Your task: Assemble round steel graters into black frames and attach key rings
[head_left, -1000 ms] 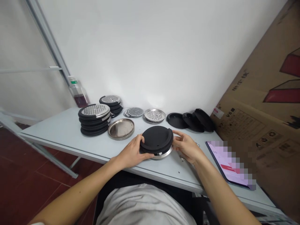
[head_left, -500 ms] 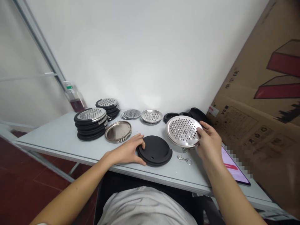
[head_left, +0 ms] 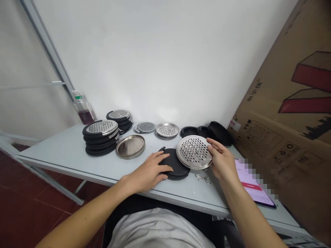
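Observation:
My right hand [head_left: 221, 156] pinches the right edge of a round metal grater disc [head_left: 194, 151], its slotted face tilted up toward me. The disc is held above the table and overlaps the right side of a round black base [head_left: 174, 160]. My left hand [head_left: 152, 170] lies on the left part of that base with its fingers spread. Below the disc, a small metal clip [head_left: 202, 178] rests on the table. Left of my left hand sits a short stack of plain metal discs [head_left: 131, 146].
Two stacks of black-rimmed graters [head_left: 100, 137] [head_left: 119, 119] stand at the left, near a bottle of dark red liquid [head_left: 84, 108]. Slotted discs [head_left: 167, 130] and black parts [head_left: 219, 132] lie along the wall. A tablet [head_left: 253, 186] and a large carton [head_left: 284, 113] are at the right.
My right hand has brought the grater disc left and slightly down, over the black base's edge. The left hand has slid from the base's rim onto its top, fingers spreading.

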Demonstrator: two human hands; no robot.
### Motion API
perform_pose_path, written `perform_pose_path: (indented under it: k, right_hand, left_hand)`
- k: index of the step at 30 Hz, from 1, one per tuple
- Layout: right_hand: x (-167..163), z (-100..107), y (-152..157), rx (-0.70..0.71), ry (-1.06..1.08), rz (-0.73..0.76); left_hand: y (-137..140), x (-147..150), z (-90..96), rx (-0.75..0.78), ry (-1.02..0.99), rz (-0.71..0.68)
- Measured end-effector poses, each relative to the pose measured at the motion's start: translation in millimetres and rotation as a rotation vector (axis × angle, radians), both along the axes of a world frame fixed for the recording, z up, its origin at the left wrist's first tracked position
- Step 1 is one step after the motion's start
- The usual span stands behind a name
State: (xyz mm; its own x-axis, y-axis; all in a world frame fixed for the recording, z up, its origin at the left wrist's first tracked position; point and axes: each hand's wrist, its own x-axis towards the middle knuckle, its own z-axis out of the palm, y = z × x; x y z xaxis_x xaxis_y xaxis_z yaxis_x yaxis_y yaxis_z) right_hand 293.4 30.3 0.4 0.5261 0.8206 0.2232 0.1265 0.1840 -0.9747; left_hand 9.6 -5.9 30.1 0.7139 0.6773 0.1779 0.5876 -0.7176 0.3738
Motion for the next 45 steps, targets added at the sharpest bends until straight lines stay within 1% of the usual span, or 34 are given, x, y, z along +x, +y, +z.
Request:
perform_pose_path:
  k: [3, 6, 9, 12, 15, 18, 21, 27, 29, 32, 37, 45]
  right_hand:
    - [-5.2, -4.4, -2.8, -0.059, -0.095, 0.088]
    - [-10.1, -4.4, -8.6, -0.094, -0.213, 0.199]
    - [-12.1, -1.2, -16.5, -0.126, -0.413, 0.315]
    - [-12.9, 2.4, -23.8, -0.154, -0.629, 0.433]
    - [-16.1, 4.4, -28.6, -0.170, -0.794, 0.486]
    - [-20.7, 5.3, -32.2, -0.180, -0.876, 0.513]
    - [-19.9, 7.4, -35.5, -0.176, -0.922, 0.575]
    - [-0.2, 12.8, -39.3, -0.188, -0.959, 0.754]
    - [3.2, 12.7, -39.1, -0.183, -0.962, 0.761]
    - [1.1, 11.5, -38.5, -0.169, -0.971, 0.729]
    - [-8.3, 10.8, -39.9, -0.150, -0.970, 0.699]
    - [-27.5, 12.9, -44.9, -0.161, -0.979, 0.687]
  left_hand:
    - [1.9, -24.4, 1.1, -0.074, -0.043, 0.028]
    - [1.1, -36.6, -5.5, -0.158, -0.101, 0.084]
    - [0.6, -35.1, -14.4, -0.181, -0.179, 0.115]
    - [0.8, -31.6, -19.4, -0.151, -0.210, 0.130]
    - [0.9, -31.1, -21.8, -0.142, -0.201, 0.124]
    - [1.2, -31.0, -24.1, -0.135, -0.154, 0.103]
    - [2.1, -29.8, -25.7, -0.111, -0.135, 0.091]
    - [3.2, -28.6, -26.2, -0.110, -0.137, 0.108]
    - [3.7, -28.5, -26.9, -0.115, -0.137, 0.114]
    - [4.6, -28.1, -28.4, -0.115, -0.160, 0.129]
    - [4.9, -26.8, -29.8, -0.103, -0.190, 0.162]
    - [4.3, -24.4, -30.3, -0.053, -0.258, 0.180]
